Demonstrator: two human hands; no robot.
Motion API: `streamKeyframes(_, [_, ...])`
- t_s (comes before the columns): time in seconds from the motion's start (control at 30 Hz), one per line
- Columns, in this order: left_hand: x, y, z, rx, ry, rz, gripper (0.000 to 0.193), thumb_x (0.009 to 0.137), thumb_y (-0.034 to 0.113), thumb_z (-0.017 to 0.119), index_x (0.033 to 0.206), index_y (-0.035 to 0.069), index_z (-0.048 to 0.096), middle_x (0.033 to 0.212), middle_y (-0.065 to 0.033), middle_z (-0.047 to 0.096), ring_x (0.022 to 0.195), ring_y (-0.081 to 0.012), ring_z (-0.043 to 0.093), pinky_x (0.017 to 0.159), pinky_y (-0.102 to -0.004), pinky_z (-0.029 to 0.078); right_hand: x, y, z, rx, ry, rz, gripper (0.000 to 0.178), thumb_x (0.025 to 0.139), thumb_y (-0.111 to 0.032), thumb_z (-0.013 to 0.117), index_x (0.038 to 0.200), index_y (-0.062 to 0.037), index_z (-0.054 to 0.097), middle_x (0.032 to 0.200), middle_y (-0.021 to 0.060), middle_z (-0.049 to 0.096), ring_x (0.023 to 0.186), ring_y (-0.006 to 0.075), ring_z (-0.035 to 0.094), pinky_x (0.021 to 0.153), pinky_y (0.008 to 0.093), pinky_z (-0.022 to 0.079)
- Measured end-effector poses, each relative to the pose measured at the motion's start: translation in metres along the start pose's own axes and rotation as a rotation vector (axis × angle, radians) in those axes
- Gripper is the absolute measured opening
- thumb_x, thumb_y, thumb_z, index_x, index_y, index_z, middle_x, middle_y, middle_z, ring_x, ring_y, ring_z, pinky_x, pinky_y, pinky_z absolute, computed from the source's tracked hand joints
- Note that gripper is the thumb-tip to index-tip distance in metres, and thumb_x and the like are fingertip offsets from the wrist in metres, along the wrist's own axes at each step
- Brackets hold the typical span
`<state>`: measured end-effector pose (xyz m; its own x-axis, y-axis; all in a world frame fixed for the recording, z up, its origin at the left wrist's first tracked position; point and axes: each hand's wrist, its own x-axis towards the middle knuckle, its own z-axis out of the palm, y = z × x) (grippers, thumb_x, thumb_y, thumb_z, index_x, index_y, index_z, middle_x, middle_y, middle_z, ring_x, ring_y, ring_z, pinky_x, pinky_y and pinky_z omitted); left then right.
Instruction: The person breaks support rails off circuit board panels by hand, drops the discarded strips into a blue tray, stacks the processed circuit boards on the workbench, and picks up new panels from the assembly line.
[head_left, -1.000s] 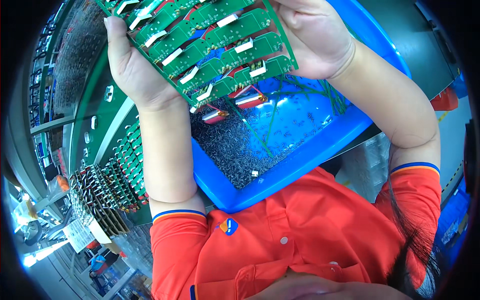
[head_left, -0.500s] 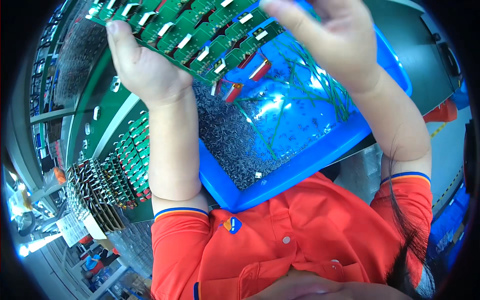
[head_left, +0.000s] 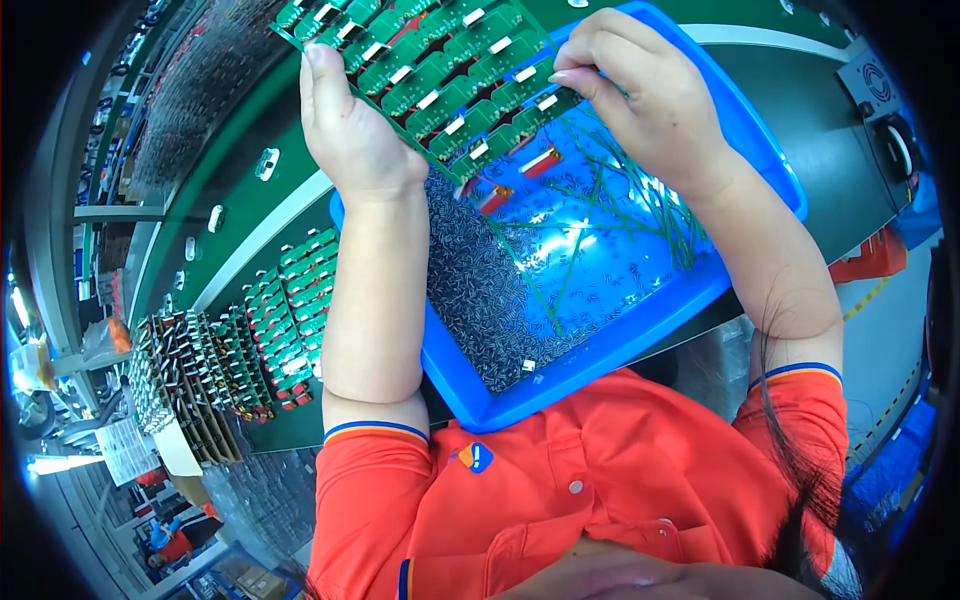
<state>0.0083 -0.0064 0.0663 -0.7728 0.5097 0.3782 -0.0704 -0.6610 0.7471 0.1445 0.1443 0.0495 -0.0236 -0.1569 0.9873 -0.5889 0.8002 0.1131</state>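
My left hand (head_left: pixel 352 140) supports the left edge of a green circuit board panel (head_left: pixel 440 80), its thumb along the edge and the other fingers hidden below. The panel carries rows of joined boards with white connectors and is held tilted over a blue tray (head_left: pixel 560 385). At the panel's right edge, my right hand (head_left: pixel 650 110) is closed in a pinch on the rim. Red parts with wires (head_left: pixel 540 162) hang beneath the near edge. In the tray lie many small dark pieces (head_left: pixel 480 290), too small to name, and thin green strips (head_left: pixel 640 190).
More populated green panels (head_left: pixel 290 310) stand in a row on the bench to the left. Small white fixtures (head_left: pixel 266 164) dot the green surface beyond my left arm. At the right are a box with a fan grille (head_left: pixel 870 82) and a red container (head_left: pixel 868 256).
My right hand has come down from an open pose to pinch the panel's right edge. Within the view, the panel, left hand and left arm sit further right.
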Motion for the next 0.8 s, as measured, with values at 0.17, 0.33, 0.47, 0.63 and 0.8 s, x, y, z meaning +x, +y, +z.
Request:
streamKeyframes(0.17, [-0.001, 0.002, -0.003, -0.037, -0.018, -0.051, 0.035, 0.106, 0.027, 0.043, 0.124, 0.000, 0.056, 0.116, -0.0092, 0.066, 0.100, -0.0209, 0.066, 0.089, -0.0349, 0.053, 0.024, -0.039, -0.023, -0.194, -0.246, 0.762, 0.010, 0.090, -0.008, 0.066, 0.085, -0.0037, 0.058, 0.075, 0.0070, 0.053, 0.068, 0.0210, 0.054, 0.065, 0.0310, 0.045])
streamKeyframes(0.33, [-0.012, 0.005, 0.008, -0.022, -0.283, -0.123, 0.031, 0.106, 0.023, 0.045, 0.122, -0.001, 0.057, 0.116, -0.0109, 0.066, 0.099, -0.0191, 0.066, 0.088, -0.0331, 0.053, -0.005, -0.010, -0.020, 0.054, -0.195, 1.364, 0.015, 0.098, -0.015, 0.058, 0.088, -0.0033, 0.057, 0.077, 0.0002, 0.052, 0.073, 0.0097, 0.049, 0.067, 0.0270, 0.043])
streamKeyframes(0.47, [-0.031, 0.012, 0.023, 0.163, -0.370, -0.097, 0.039, 0.106, 0.024, 0.039, 0.132, -0.003, 0.051, 0.123, -0.0144, 0.063, 0.109, -0.0243, 0.063, 0.098, -0.0388, 0.049, -0.016, -0.001, -0.024, 0.374, 0.082, 1.160, 0.029, 0.102, -0.022, 0.051, 0.117, -0.0021, 0.066, 0.106, 0.0018, 0.068, 0.092, 0.0119, 0.061, 0.082, 0.0254, 0.049])
streamKeyframes(0.63, [-0.034, 0.002, 0.022, 0.128, -0.433, -0.130, 0.042, 0.106, 0.024, 0.044, 0.136, -0.003, 0.050, 0.124, -0.0124, 0.064, 0.111, -0.0201, 0.062, 0.097, -0.0336, 0.048, 0.010, -0.026, -0.029, 0.630, 0.278, 1.188, 0.036, 0.106, -0.026, 0.044, 0.119, 0.0009, 0.063, 0.109, 0.0068, 0.068, 0.093, 0.0131, 0.064, 0.084, 0.0282, 0.052])
streamKeyframes(0.8, [-0.033, -0.001, 0.020, 0.050, -0.449, -0.099, 0.042, 0.105, 0.022, 0.048, 0.138, -0.003, 0.050, 0.125, -0.0107, 0.064, 0.110, -0.0167, 0.063, 0.096, -0.0300, 0.049, 0.018, -0.035, -0.029, 0.590, 0.268, 1.224, 0.051, 0.109, -0.040, 0.037, 0.123, 0.0021, 0.060, 0.111, 0.0076, 0.068, 0.096, 0.0142, 0.064, 0.087, 0.0283, 0.051])
